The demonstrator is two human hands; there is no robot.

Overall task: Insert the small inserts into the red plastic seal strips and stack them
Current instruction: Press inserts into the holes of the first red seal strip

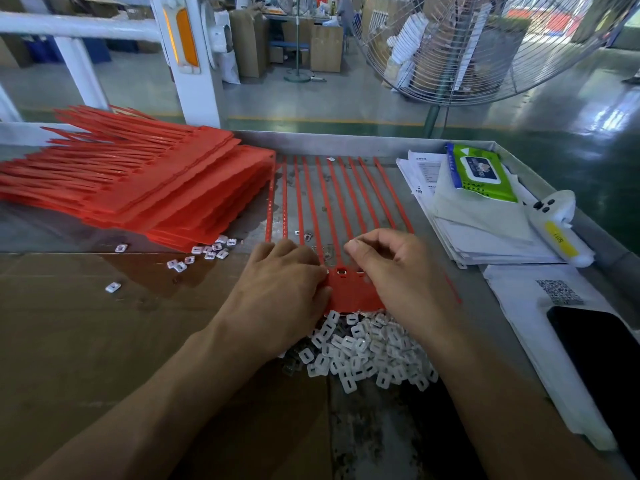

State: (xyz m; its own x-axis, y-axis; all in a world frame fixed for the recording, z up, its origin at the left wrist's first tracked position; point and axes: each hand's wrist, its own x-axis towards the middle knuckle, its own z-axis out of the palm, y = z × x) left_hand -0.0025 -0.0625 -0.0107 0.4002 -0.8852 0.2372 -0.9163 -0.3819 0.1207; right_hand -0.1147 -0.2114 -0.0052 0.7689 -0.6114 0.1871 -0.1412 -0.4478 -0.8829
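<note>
I see one sheet of joined red seal strips (349, 292) lying flat, tails fanned away from me. A heap of small white inserts (367, 348) lies just beside its near edge; a stack of red strips (145, 188) sits to the left.

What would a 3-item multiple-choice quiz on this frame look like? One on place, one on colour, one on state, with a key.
1. Where does the stack of red seal strips lie relative to the sheet being worked on?
A. To its left
B. To its right
C. Under the papers

2. What colour is the wipes pack on the papers?
A. Blue
B. Green
C. Yellow

3. What is the left hand doing?
A. Hanging off the table
B. Holding the phone
C. Resting on the near end of the red sheet

Key: A, the stack sits at the left of the table, the sheet in the middle. B, the pack's wrapper is bright green with a white lid. C, its fingers lie on the sheet's left edge, opposite the right hand, just beyond the pile of white inserts.
</note>
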